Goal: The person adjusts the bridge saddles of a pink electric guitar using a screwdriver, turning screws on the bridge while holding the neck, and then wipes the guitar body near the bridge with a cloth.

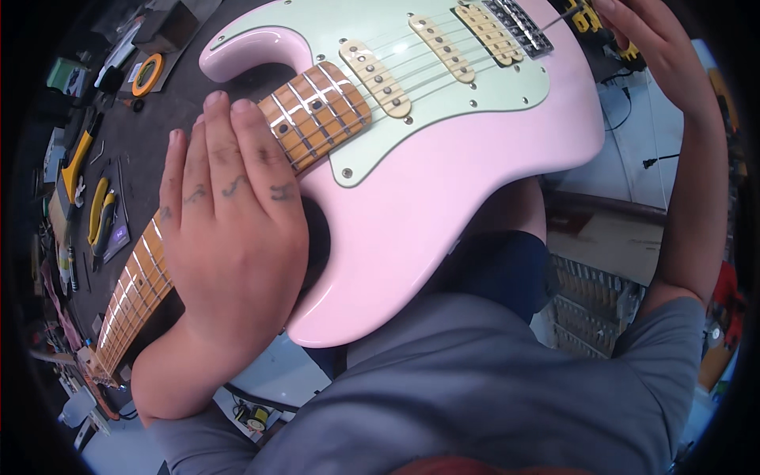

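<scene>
A pink electric guitar with a pale green pickguard rests across my lap and the dark bench edge. My left hand lies over its maple neck, back of the hand up, fingers straight and side by side across the strings. At the upper right, my right hand is raised beyond the metal bridge, partly cut off by the picture's edge. Its fingers bend together, and a thin dark rod runs from the bridge toward them. What exactly they grip is cut off from view.
On the dark bench left of the neck lie yellow-handled pliers, a yellow and black tool and an orange tape roll. A yellow and black item sits behind the bridge. Drawers or racks stand below right.
</scene>
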{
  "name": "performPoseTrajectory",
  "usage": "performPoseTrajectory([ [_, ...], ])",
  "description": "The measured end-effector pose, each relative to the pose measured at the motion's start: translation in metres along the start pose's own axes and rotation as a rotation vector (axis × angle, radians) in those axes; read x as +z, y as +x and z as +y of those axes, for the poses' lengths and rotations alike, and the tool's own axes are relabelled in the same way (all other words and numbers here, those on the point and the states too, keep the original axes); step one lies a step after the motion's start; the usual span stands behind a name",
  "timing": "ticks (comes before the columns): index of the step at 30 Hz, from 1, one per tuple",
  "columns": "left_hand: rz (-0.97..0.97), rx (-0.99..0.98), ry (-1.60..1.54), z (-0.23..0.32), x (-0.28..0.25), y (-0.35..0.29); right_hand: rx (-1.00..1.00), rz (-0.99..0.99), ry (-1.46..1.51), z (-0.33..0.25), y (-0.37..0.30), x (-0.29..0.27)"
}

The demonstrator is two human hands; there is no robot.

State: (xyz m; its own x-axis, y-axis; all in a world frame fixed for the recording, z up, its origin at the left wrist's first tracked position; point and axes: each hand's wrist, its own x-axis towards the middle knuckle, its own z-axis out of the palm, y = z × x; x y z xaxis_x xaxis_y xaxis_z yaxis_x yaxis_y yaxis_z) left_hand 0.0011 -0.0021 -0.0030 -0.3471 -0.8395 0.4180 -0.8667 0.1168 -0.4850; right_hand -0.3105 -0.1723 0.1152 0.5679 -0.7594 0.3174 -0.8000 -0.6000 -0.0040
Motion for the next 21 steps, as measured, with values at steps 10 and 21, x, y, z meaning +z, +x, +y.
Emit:
performPoseTrajectory([
  [10,-0.006,0.010,0.005,-0.001,0.003,-0.001,-0.002,-0.101,0.249,0.041,0.010,0.007],
  [21,0.061,0.023,0.038,-0.002,-0.001,0.004,-0.059,0.142,0.727,0.052,0.016,0.009],
])
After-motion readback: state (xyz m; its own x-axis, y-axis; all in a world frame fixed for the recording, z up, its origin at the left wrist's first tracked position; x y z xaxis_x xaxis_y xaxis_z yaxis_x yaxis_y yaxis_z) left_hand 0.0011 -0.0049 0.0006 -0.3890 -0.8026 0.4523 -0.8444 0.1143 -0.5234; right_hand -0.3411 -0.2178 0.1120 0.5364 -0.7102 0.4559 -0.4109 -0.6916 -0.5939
